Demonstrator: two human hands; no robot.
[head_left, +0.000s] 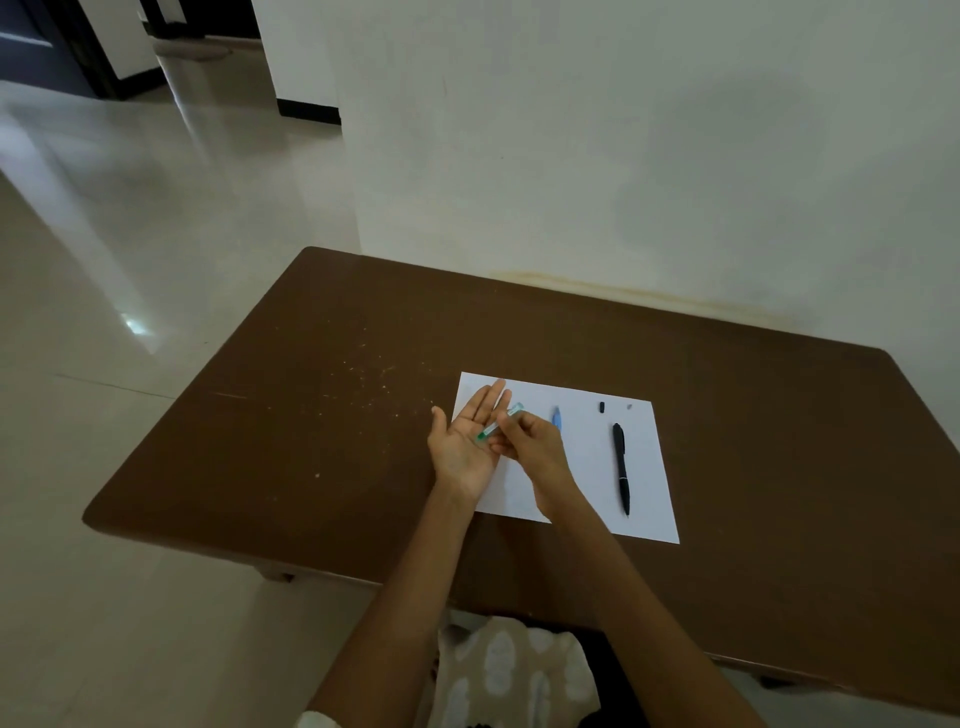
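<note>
a: where's the green pen tube?
b: right hand pinches it over the flat, open left hand, nine o'clock of the black pen.
a: risk?
b: tilted, its innards may spill past the palm.

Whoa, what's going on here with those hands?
A person at a brown table is handling pen parts. The right hand pinches a green and clear pen tube, its green end down at the left hand, which is open, palm up. On the white paper lie a blue piece, a black pen and a small black bit.
</note>
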